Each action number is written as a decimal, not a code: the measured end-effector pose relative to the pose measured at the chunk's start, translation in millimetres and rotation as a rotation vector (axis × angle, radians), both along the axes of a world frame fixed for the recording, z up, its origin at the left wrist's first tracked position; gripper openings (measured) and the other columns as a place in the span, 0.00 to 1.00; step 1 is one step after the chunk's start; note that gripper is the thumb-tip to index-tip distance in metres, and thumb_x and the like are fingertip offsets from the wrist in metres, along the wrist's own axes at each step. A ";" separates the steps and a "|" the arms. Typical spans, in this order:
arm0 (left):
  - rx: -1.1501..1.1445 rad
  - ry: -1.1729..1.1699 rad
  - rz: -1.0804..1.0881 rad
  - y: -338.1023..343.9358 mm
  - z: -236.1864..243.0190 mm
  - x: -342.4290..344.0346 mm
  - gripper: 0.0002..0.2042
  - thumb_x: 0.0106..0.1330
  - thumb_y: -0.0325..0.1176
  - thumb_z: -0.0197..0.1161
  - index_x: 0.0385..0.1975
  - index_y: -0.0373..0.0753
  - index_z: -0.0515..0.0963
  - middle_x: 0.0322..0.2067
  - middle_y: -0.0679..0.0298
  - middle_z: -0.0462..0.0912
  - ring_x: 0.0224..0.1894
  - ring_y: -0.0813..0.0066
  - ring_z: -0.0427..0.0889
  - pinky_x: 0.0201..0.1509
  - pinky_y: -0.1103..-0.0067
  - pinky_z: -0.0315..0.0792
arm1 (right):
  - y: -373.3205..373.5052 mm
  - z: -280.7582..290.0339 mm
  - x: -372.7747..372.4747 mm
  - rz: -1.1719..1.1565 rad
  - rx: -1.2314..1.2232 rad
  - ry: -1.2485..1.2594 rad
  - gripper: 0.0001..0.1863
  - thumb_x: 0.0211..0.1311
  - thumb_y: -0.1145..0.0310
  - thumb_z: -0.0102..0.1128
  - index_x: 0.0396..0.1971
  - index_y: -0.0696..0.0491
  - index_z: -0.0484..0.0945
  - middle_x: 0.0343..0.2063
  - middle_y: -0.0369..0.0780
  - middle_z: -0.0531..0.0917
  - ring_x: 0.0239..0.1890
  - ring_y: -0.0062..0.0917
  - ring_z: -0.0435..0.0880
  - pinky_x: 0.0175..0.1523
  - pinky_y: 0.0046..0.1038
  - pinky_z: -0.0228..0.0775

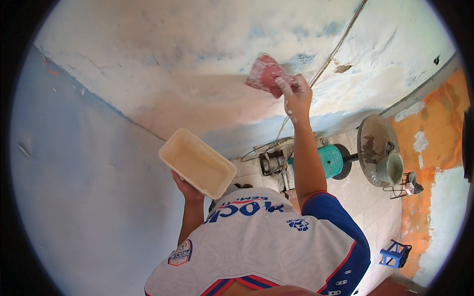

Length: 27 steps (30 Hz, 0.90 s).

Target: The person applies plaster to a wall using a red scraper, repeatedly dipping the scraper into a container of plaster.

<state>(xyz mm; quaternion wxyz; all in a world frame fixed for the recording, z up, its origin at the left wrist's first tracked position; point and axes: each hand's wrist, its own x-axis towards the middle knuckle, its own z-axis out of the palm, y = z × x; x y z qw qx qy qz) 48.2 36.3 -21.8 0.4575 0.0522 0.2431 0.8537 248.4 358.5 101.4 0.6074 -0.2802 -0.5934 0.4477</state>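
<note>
My left hand (189, 191) supports a cream rectangular plastic tub (211, 149) from its near side, with the fingers partly hidden beneath it. The tub is tilted so its inside faces me; pale smears coat its walls. Up at the right, my right hand (297, 98) grips a red putty spreader (265, 76) streaked with white paste. Its blade lies against or very close to the patchy whitish wall (148, 89); whether they touch I cannot tell. White paste also marks the right fingers and wrist.
A cable (340, 44) runs down the wall beside my right hand. Below stand a grey appliance (271, 164) and a green stool (330, 161). To the right are a round table (371, 130) with a pot (390, 168), and a blue stool (393, 254). A blue wall (74, 172) borders the left.
</note>
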 end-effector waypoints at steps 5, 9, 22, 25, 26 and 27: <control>0.033 0.102 0.023 13.1 -5.0 -12.6 0.32 0.77 0.63 0.40 0.70 0.47 0.66 0.65 0.65 0.74 0.64 0.63 0.76 0.66 0.64 0.74 | 36.4 8.3 61.3 -0.407 0.047 0.056 0.07 0.65 0.73 0.68 0.36 0.59 0.80 0.33 0.39 0.86 0.32 0.18 0.82 0.37 0.23 0.78; 0.067 0.099 -0.063 14.8 -10.1 -24.0 0.31 0.78 0.61 0.41 0.70 0.47 0.66 0.64 0.65 0.75 0.64 0.64 0.76 0.65 0.64 0.75 | -12.0 33.1 63.5 -0.267 -0.071 0.104 0.05 0.65 0.75 0.68 0.36 0.58 0.79 0.34 0.39 0.85 0.33 0.19 0.83 0.40 0.23 0.77; 0.124 0.034 -0.117 57.2 -9.9 -48.0 0.27 0.78 0.55 0.47 0.68 0.43 0.68 0.60 0.62 0.79 0.58 0.64 0.82 0.60 0.65 0.80 | -5.1 20.8 56.8 -0.467 -0.008 -0.008 0.07 0.65 0.73 0.69 0.37 0.58 0.79 0.34 0.38 0.85 0.36 0.18 0.81 0.43 0.23 0.75; 0.139 0.047 -0.116 62.0 -19.2 -53.9 0.27 0.78 0.55 0.47 0.68 0.43 0.68 0.60 0.62 0.79 0.57 0.64 0.82 0.60 0.65 0.80 | -39.8 35.0 26.8 -0.258 -0.050 0.020 0.06 0.66 0.75 0.69 0.34 0.56 0.78 0.34 0.37 0.83 0.37 0.16 0.78 0.46 0.21 0.72; 0.141 0.053 -0.124 63.2 -19.5 -55.3 0.27 0.78 0.55 0.47 0.68 0.43 0.68 0.60 0.62 0.79 0.57 0.64 0.82 0.60 0.65 0.80 | -47.8 30.8 14.1 -0.163 -0.064 -0.028 0.06 0.66 0.75 0.69 0.35 0.57 0.78 0.34 0.37 0.84 0.37 0.16 0.78 0.46 0.21 0.72; 0.145 0.059 -0.127 66.4 -21.1 -55.8 0.27 0.78 0.55 0.47 0.68 0.43 0.68 0.60 0.62 0.79 0.57 0.64 0.82 0.60 0.65 0.80 | -47.3 22.0 -0.9 -0.063 0.009 -0.107 0.06 0.66 0.75 0.69 0.35 0.57 0.78 0.34 0.37 0.84 0.37 0.16 0.79 0.45 0.21 0.73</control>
